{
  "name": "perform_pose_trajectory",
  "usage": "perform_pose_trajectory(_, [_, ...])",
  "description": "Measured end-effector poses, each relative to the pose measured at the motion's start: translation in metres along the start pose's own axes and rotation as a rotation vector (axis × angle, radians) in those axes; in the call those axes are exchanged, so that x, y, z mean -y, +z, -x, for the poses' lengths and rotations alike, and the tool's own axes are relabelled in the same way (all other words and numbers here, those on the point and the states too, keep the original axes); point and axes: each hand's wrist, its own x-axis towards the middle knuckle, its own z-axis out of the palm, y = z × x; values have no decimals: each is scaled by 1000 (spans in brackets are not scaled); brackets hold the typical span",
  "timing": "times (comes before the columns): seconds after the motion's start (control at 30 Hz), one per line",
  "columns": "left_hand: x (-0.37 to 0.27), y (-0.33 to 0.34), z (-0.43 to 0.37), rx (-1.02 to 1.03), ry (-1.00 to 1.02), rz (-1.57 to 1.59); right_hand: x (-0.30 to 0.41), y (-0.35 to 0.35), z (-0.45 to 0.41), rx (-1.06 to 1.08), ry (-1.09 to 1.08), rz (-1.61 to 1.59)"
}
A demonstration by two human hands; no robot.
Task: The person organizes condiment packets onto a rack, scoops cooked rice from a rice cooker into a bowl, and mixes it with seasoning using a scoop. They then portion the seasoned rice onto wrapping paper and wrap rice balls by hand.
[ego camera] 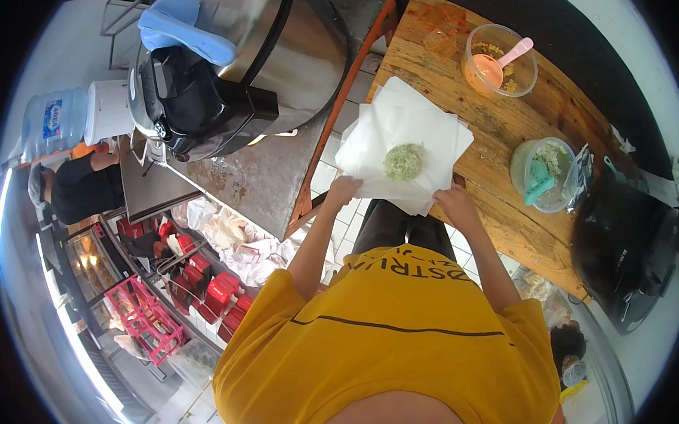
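A stack of white paper sheets (pixel 376 135) lies at the near left end of the wooden table, its sheets turned at different angles. On the top sheet sits a round heap of pale green shredded food (pixel 403 162). My left hand (pixel 344 191) pinches the near left corner of the top sheet. At the near right corner, my right hand (pixel 455 203) grips the paper's edge between thumb and fingers. To the right stands a clear tub (pixel 564 192) with similar green shreds and a teal scoop (pixel 538 184). Farther back, another clear tub (pixel 529 87) holds yellow crumbs and a pink-handled scoop (pixel 485 72).
A metal-topped table (pixel 250 192) at the left carries a large steel cooker (pixel 305 59) with a black part and blue mitts (pixel 183 30). A black appliance (pixel 618 250) stands at the right. A person in black (pixel 93 186) is at the far left, near red boxes (pixel 221 292).
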Motion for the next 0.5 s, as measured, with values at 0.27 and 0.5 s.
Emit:
perform_pose_trajectory(0.27, [-41, -4, -8, 371, -546, 1423, -23, -27, -53, -136, 271, -336])
perform_pose_trajectory(0.5, [-59, 45, -15, 1, -91, 1401, -27, -5, -74, -96, 366, 29])
